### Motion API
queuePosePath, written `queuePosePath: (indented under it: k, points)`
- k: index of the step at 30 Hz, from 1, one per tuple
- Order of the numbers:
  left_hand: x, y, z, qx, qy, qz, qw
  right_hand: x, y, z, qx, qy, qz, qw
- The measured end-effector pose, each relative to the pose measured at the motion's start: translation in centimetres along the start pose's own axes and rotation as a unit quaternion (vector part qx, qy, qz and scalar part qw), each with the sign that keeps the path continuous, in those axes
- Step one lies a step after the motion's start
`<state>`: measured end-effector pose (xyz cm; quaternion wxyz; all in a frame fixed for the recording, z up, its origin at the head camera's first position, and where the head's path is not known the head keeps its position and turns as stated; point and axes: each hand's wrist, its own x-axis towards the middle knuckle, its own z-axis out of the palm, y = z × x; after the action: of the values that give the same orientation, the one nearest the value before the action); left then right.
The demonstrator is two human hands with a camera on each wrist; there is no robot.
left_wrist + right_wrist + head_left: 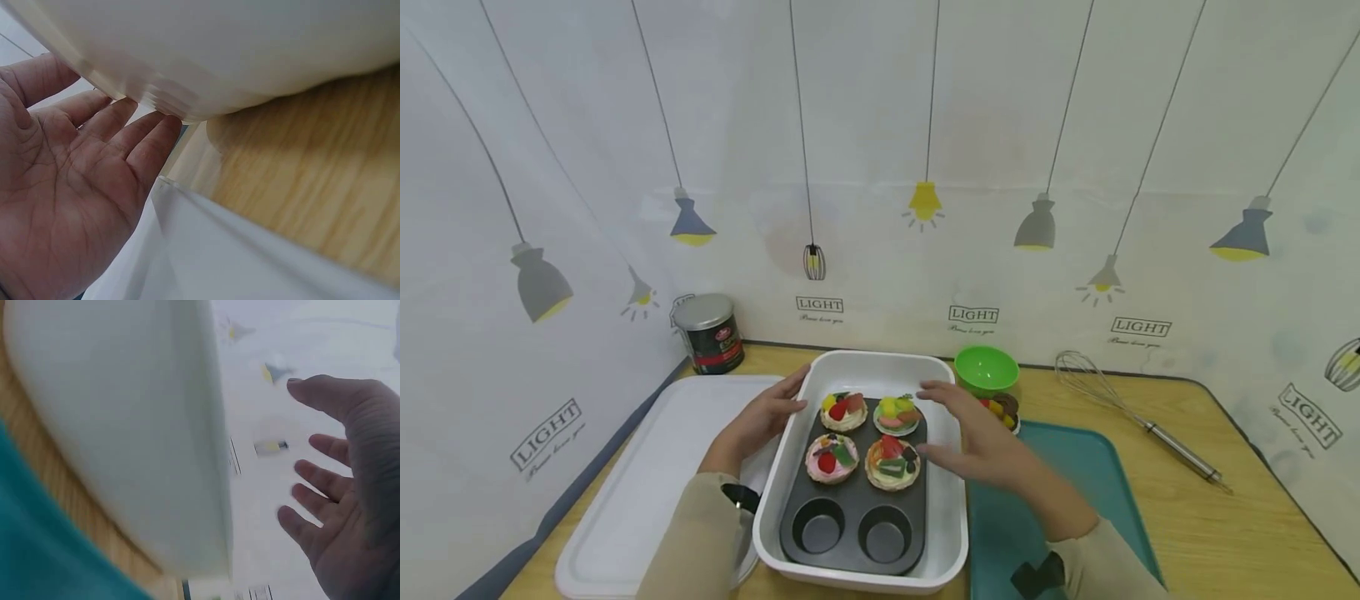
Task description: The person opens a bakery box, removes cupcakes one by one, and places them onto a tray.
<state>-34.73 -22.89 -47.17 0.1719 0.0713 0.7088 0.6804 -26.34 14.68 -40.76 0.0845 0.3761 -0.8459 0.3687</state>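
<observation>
A white rectangular tub (955, 508) holds a dark grey muffin tin (850, 557). Several fruit-topped tarts (892, 463) sit in the tin's back and middle cups, while the two front cups show bare metal. My left hand (762, 423) is at the tub's left side. In the left wrist view its loosely bent fingertips (153, 134) touch the outer wall from below the rim. Above the tub's right rim is my right hand (981, 437), fingers spread and holding nothing. The right wrist view shows that hand apart from the wall.
To the left lies a white lid-like tray (647, 483), with a dark can (711, 337) behind it. A green bowl (987, 371), another fruit-topped piece (1006, 408) and a teal tray (1067, 467) are right of the tub. A whisk (1138, 417) lies farther right.
</observation>
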Motion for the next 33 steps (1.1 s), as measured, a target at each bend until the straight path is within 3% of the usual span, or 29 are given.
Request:
queuePosePath:
  k: [6,9,14,20,26,33]
  points:
    - [0.2,-0.2,0.1,-0.008,-0.015,0.008,0.9998,0.8,-1.2,3.6,0.017,-0.043,0.002,0.9989]
    - [0.4,-0.4,0.2,-0.011,-0.033,0.014,0.9993,0.4,-0.9,4.8,-0.005,-0.038,-0.013,0.9992]
    - [0.3,-0.2,0.1,-0.008,-0.02,0.016,0.9996,0.3,-0.6,5.7,-0.043,-0.017,-0.034,0.9984]
    - [0.1,0.0,-0.3,-0.008,-0.01,0.002,0.9999,0.4,-1.0,6.1,-0.097,-0.053,0.018,0.9937]
    - [0.0,0.1,-0.2,0.0,-0.011,0.006,0.9999,0.3,-1.1,6.4,-0.149,-0.068,0.039,0.9858]
    - [0.0,0.0,0.0,0.002,-0.015,0.01,0.9998,0.3,-1.5,6.5,-0.171,-0.085,0.078,0.9785]
